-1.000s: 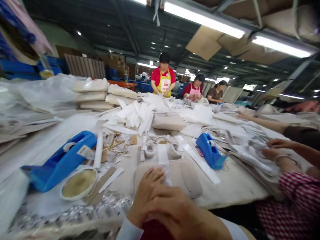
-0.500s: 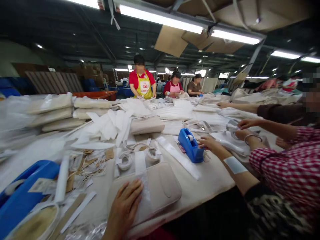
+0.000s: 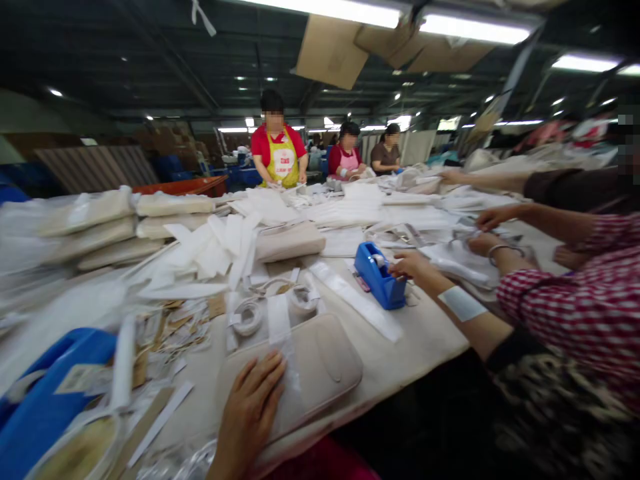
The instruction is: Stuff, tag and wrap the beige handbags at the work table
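My left hand [image 3: 255, 400] lies flat, fingers stretched, on a beige zip-edged bag [image 3: 327, 357] at the table's front edge. A white strip [image 3: 279, 320] with clear film over it crosses the bag beside my fingertips. Farther right, my right hand [image 3: 413, 265] reaches to the blue tape dispenser [image 3: 381, 277], its forearm bearing a pale patch. Its fingers are bent together at the dispenser's end, on the tape; the tape end itself is too small to make out. Behind the bag lie coiled beige straps [image 3: 249, 316] and a long white padded strip [image 3: 355, 300].
A second blue dispenser [image 3: 65, 380] stands at left, near paper and tag scraps [image 3: 175, 327]. Wrapped beige bags [image 3: 95, 233] are stacked behind it. White sheets [image 3: 350, 207] cover the far table. At right, co-workers' hands [image 3: 485, 243] handle white material; several people stand or sit opposite.
The head view has tilted down slightly, so the background sits higher. My left hand stays on the bag. My right hand remains at the dispenser, its fingers drawn slightly closer together.
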The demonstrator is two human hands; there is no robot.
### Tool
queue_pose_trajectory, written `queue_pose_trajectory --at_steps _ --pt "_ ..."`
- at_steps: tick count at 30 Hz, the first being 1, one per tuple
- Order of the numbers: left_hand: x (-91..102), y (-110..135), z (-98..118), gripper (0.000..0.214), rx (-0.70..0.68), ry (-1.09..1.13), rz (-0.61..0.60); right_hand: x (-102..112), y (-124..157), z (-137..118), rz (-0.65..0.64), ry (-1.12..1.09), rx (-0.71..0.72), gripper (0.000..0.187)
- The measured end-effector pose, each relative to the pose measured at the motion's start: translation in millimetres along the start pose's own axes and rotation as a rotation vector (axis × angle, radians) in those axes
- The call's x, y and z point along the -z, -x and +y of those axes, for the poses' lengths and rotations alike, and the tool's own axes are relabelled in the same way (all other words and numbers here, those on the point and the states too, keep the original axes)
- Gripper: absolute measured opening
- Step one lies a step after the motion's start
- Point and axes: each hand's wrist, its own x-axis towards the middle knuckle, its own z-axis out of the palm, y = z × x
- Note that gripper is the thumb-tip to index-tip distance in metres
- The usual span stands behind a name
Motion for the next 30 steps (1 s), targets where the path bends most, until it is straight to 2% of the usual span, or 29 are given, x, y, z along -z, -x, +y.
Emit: queue_pose_trajectory --at_steps 3,5,8,10,14,18,22,25,28,30 --pt "-8.3 3 -11 0.04 -0.076 -0.052 0.065 -1 6 -2 -0.023 -0.05 -0.084 0.018" --pt "-11.5 4 -16 0.041 -0.112 -0.07 0.09 0 13 -5 -0.009 -0.119 -0.064 0.019" --pt "-12.8 5 -17 0.043 -0.138 -0.086 0.098 8 29 -9 0.003 -0.235 0.009 0.038" --pt "-12.9 5 -17 0.044 -0.131 -0.096 0.099 16 43 -7 -0.009 -0.291 0.033 0.044" --pt "-12.0 3 -15 0.045 -0.119 -0.096 0.116 32 74 13 -0.049 -0.336 -0.003 0.043" --pt "-8.7 0 -12 0.042 -0.119 -0.096 0.124 34 94 45 -0.062 -0.33 -0.072 0.035" --pt "-7.9 -1 -11 0.038 -0.13 -0.095 0.133 26 93 67 -0.056 -0.276 -0.088 0.032" --pt "-10.8 1 -12 0.039 -0.117 -0.085 0.126 28 92 74 -0.03 -0.174 -0.064 0.03" --pt "-11.3 4 -10 0.039 -0.063 -0.052 0.098 40 101 65 -0.04 -0.034 -0.037 0.025" --pt "-7.9 6 -4 0.039 -0.013 -0.011 0.062 45 113 44 -0.109 0.118 0.039 0.018"
